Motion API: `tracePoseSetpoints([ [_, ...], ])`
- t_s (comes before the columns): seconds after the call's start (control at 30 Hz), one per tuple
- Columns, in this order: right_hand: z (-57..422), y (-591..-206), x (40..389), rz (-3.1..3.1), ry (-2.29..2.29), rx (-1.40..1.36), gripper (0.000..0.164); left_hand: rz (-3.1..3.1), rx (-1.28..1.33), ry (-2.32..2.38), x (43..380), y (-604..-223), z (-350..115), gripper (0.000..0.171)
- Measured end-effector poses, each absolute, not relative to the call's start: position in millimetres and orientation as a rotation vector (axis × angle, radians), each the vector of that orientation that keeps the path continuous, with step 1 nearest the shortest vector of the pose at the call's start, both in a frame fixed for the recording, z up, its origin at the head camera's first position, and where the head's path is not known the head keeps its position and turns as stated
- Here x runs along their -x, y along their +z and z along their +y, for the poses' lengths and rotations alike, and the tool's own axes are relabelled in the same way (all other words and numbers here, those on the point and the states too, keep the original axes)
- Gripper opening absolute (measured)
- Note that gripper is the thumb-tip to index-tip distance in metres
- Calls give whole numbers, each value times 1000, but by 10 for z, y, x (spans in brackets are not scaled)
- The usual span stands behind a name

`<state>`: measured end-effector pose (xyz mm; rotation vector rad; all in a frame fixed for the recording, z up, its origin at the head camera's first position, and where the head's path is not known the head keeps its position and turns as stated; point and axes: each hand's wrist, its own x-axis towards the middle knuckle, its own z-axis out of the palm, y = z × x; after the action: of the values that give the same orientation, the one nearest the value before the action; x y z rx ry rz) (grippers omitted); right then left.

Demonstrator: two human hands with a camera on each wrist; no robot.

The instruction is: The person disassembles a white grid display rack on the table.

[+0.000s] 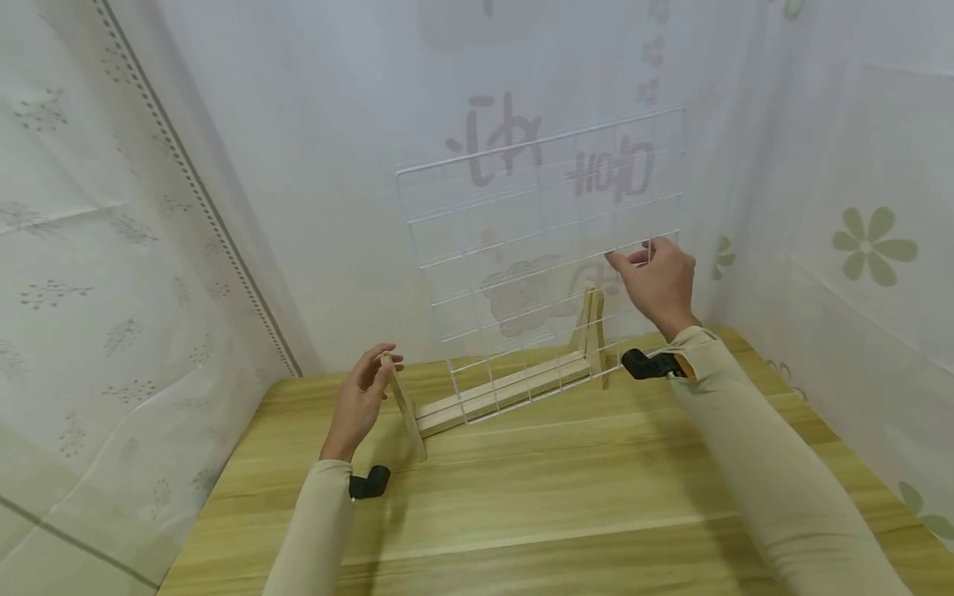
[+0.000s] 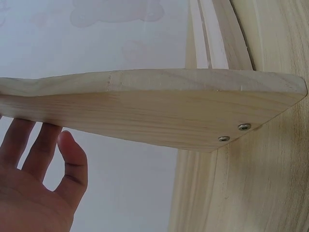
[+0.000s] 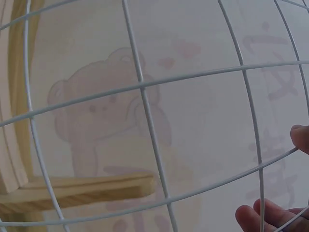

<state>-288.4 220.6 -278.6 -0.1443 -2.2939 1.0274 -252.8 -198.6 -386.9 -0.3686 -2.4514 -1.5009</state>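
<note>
A white wire grid panel (image 1: 537, 141) leans upright over a low wooden stand (image 1: 514, 391) in the head view. My right hand (image 1: 659, 283) grips the grid near its right edge. In the right wrist view its thumb (image 3: 301, 137) lies on a wire, with fingertips (image 3: 249, 220) behind the mesh. The grid's lower edge overlaps the stand's crossbar. At the stand's left side, my left hand (image 1: 359, 399) holds the upper end of a wooden end board (image 1: 407, 407). Seen from the left wrist, that board (image 2: 159, 108) has two metal screws (image 2: 245, 127) near its base.
The stand's other end board (image 1: 595, 331) rises at the right, below the right hand. Everything stands on a wood-grain tabletop (image 1: 537, 497). Pale printed curtains (image 1: 335, 207) hang behind and on both sides. Black wrist devices (image 1: 370, 483) sit on both sleeves.
</note>
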Motion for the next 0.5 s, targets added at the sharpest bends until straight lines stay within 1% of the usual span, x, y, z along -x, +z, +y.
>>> tracePoseSetpoints([
  [0.2,2383,-3006,2765,-2410,975,151,56,-2448,369,-1503,2709,-4100,-2083,38],
  [0.5,2594,-3275,2712,-2544,837,102,59,-2446,360,-1490,2719,-4123,-2102,37],
])
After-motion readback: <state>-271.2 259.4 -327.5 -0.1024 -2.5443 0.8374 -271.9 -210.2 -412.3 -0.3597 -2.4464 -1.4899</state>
